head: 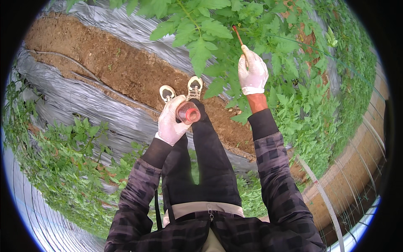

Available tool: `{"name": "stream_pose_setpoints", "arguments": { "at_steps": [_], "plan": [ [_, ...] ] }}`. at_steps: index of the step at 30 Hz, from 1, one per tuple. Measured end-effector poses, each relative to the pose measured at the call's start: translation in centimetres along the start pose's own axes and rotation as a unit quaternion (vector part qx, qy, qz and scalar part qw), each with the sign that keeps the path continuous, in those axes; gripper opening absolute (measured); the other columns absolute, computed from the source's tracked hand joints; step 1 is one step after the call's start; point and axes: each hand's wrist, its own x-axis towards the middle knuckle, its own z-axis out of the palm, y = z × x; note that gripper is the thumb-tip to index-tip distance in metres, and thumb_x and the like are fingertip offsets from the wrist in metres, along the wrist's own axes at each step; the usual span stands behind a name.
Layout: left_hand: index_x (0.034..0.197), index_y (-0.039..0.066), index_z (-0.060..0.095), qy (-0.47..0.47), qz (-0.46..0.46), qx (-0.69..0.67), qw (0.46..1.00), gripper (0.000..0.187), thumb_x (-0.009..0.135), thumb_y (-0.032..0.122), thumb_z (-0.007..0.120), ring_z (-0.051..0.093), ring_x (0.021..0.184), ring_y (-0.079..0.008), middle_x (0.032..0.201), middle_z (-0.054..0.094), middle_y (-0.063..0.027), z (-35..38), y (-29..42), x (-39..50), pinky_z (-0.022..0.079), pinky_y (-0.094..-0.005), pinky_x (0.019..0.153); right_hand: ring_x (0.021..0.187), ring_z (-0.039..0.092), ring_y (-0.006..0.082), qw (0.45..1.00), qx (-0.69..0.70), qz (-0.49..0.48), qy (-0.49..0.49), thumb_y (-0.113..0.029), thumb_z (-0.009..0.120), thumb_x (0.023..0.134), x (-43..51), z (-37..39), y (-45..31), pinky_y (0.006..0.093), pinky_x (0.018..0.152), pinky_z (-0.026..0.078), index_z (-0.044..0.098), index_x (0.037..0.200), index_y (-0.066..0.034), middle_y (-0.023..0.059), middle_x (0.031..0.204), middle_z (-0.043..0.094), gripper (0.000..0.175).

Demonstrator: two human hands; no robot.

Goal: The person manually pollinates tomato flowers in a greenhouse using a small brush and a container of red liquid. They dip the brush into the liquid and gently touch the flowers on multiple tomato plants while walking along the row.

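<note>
In a thin white glove, my left hand (171, 121) grips a small clear plastic bottle (188, 112) in front of my legs. Its mouth is uncovered, and a reddish tint shows at the neck and inside. My right hand (253, 70), gloved the same way, pinches a slender brush-like stick (238, 36) with a dark red tip. That tip is up among the leaves of a tomato plant (201, 41), close to some small yellow flowers (240, 25). Whether the tip touches a flower I cannot tell.
Silver plastic mulch film (94, 97) covers the beds on both sides of a bare soil path (126, 69), where my shoes (195, 85) stand. A thin hose (74, 61) lies along the left. A green string (315, 48) crosses the right-hand plants. A pale pole (321, 192) rises at lower right.
</note>
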Motion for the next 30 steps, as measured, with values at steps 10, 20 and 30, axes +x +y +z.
{"name": "stream_pose_setpoints", "arguments": {
  "at_steps": [10, 20, 30],
  "plan": [
    [0.142, 0.006, 0.064, 0.003, 0.002, -0.004, 1.0, 0.071, 0.08, 0.008, 0.098, 0.076, 0.116, -0.0271, 0.13, 0.073, -0.0151, 0.1, 0.0, 0.8, 0.061, -0.0386, 0.102, 0.097, 0.075, 0.0297, 1.0, -0.011, 0.014, -0.016, -0.01, 0.078, 0.095, 0.2, -1.2, 0.1, 0.0431, 0.089, 0.059, 0.079, 0.132, -0.0146, 0.0088, 0.109, 0.08, 0.037],
    [0.143, 0.006, 0.063, -0.003, 0.009, -0.019, 1.0, 0.072, 0.08, 0.007, 0.098, 0.075, 0.116, -0.0266, 0.132, 0.072, -0.0149, 0.1, 0.3, 1.5, 0.061, -0.0384, 0.102, 0.091, 0.074, 0.027, 0.999, 0.04, 0.022, 0.014, -0.008, 0.08, 0.094, 0.4, -2.3, 0.1, 0.0406, 0.085, 0.059, 0.079, 0.134, -0.0142, 0.0082, 0.107, 0.08, 0.04],
    [0.143, 0.006, 0.065, 0.011, 0.004, -0.007, 1.0, 0.072, 0.08, 0.008, 0.099, 0.075, 0.118, -0.0276, 0.132, 0.072, -0.0147, -0.1, 0.2, 1.6, 0.06, -0.0387, 0.104, 0.096, 0.075, 0.0291, 1.0, -0.006, 0.014, -0.013, -0.009, 0.078, 0.096, 0.2, -1.8, 0.5, 0.0421, 0.088, 0.059, 0.077, 0.135, -0.0143, 0.0085, 0.107, 0.08, 0.039]
  ]
}}
